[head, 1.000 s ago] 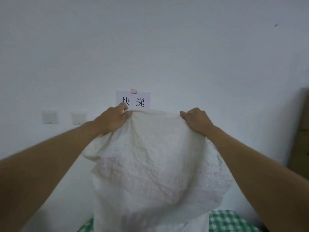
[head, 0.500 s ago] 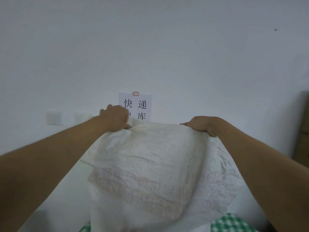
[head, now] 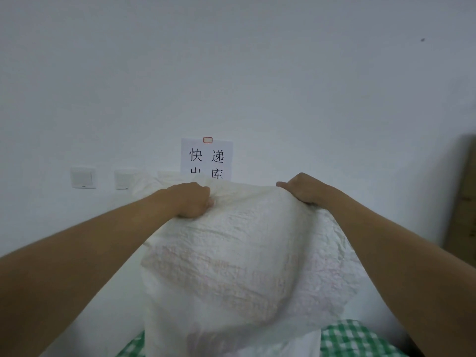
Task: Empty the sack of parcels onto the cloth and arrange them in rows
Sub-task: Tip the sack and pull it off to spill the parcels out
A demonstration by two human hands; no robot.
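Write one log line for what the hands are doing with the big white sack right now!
left hand: grips sack top | right hand: grips sack top | sack: held up over checked cloth | parcels: none visible

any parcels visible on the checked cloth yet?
No. The white sack, gripped by the left hand and right hand, covers most of the green checked cloth; no parcel shows.

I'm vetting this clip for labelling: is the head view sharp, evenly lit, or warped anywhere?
Head view: dim, flat, bluish light with no glare; the sign reads crisply, and the left hand and right hand on the sack look slightly soft; wide-angle distortion swells the forearms at the lower corners.
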